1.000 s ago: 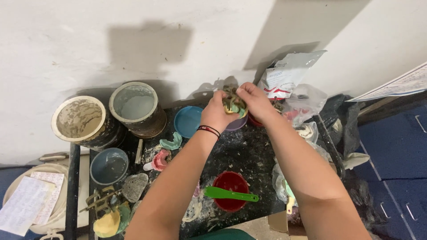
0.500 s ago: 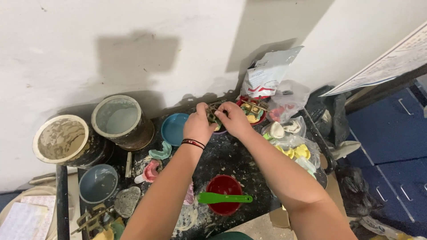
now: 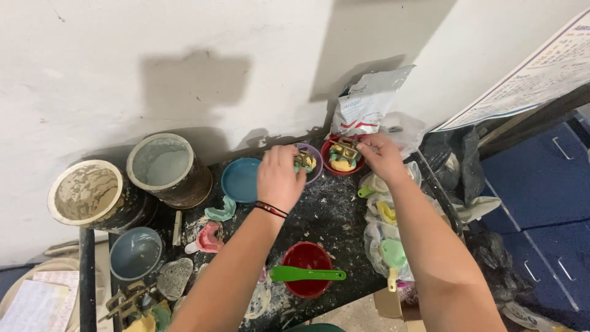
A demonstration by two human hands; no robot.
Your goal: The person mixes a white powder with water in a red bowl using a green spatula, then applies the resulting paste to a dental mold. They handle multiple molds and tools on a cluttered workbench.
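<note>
Fingers of the left hand [image 3: 279, 175] curl tightly round a small green and yellow lump [image 3: 303, 162], held just over the rim of a purple bowl [image 3: 314, 161] near the wall. Across from it the right hand [image 3: 382, 157] pinches the edge of a yellowish piece [image 3: 344, 154] lying in a red bowl [image 3: 340, 166], thumb and forefinger closed on it. Both bowls sit side by side on a dark, powder-dusted table [image 3: 332, 212]. A black and red band [image 3: 270, 209] circles the left wrist.

Behind the red bowl a white pouch [image 3: 369, 101] leans on the wall. Left of the purple bowl lies a blue dish [image 3: 241, 179], and beyond it stand two crusted buckets [image 3: 169, 169], with a grey-blue bowl [image 3: 135, 253] below them. Nearer the body, a green spatula [image 3: 306, 274] rests across a second red bowl [image 3: 307, 258]. Pink and teal moulded trays [image 3: 212, 227] lie between the dish and that bowl. Clear bags [image 3: 387, 233] of yellow and green trays crowd the table's right edge, under the right forearm.
</note>
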